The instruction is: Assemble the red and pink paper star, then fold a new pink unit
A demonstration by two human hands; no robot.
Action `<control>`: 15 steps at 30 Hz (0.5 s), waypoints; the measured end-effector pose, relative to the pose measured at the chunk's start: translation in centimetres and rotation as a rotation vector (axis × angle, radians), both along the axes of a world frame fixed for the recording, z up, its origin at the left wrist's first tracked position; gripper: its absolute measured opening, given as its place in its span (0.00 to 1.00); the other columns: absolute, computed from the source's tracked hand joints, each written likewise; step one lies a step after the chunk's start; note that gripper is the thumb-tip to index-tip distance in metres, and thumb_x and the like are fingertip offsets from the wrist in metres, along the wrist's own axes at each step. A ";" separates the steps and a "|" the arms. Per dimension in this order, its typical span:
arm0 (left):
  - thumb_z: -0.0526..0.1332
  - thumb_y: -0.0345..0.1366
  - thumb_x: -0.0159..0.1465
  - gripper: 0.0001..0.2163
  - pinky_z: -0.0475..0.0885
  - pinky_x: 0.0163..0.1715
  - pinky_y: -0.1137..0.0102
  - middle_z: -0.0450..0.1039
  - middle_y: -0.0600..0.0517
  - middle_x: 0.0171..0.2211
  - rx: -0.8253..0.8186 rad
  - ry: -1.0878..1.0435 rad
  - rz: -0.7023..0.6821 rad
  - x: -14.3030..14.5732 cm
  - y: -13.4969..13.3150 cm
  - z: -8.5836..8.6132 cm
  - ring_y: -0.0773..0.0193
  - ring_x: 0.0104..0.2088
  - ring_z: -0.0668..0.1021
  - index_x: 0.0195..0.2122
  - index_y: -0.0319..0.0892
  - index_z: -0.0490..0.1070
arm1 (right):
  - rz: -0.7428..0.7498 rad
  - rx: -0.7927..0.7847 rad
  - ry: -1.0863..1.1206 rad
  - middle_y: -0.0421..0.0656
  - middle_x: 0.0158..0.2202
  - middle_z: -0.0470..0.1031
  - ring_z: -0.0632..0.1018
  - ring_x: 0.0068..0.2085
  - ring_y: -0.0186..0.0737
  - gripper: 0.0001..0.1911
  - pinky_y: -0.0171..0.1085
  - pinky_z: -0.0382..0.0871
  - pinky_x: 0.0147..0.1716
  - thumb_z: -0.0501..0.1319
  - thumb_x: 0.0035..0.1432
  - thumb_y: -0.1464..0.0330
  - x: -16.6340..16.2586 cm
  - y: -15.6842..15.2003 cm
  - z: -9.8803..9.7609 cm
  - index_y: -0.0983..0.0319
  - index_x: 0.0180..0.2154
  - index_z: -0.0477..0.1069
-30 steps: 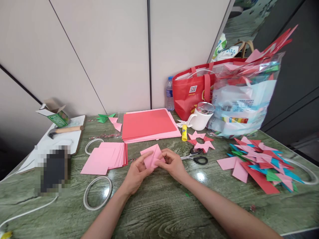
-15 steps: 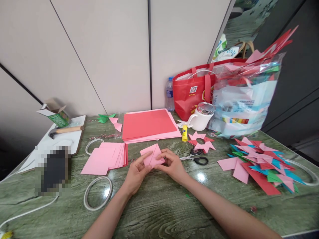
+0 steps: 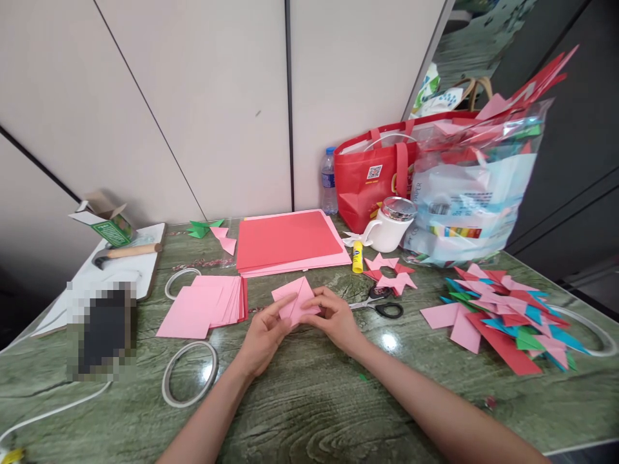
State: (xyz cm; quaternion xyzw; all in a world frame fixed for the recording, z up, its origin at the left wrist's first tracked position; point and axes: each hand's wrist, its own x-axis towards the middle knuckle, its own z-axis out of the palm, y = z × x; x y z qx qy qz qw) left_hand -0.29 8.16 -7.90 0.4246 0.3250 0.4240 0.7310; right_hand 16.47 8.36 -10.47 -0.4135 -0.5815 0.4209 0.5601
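A small square of pink paper (image 3: 293, 298) with a diagonal crease is held between my two hands, just above the table. My left hand (image 3: 265, 332) pinches its lower left side, fingers across the front. On the right edge, my right hand (image 3: 333, 316) grips it between thumb and fingers. Black-handled scissors (image 3: 387, 309) lie just beyond my right hand. To the left rests a fanned stack of pink paper squares (image 3: 186, 314) with red ones at its edge. Larger red sheets (image 3: 290, 240) lie over pink ones behind my hands.
Tape rolls (image 3: 189, 374) lie at left, near a hammer (image 3: 128, 252) on a white board. At the back right stand a glue stick (image 3: 357, 258), a white mug (image 3: 387, 231), a red bag (image 3: 362, 187) and a plastic bag (image 3: 464, 206). Folded paper pieces (image 3: 512, 303) pile up at right.
The view has shifted very slightly. Both hands keep their hold on the pink paper, with almost no visible movement.
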 end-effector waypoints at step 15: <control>0.68 0.36 0.53 0.26 0.63 0.51 0.61 0.75 0.47 0.45 0.094 0.104 -0.003 0.1 0.0 0.0 0.57 0.47 0.74 0.54 0.45 0.67 | 0.023 0.010 -0.021 0.42 0.34 0.68 0.71 0.35 0.38 0.10 0.34 0.66 0.29 0.68 0.46 0.60 0.1 0.0 0.3 0.57 0.31 0.78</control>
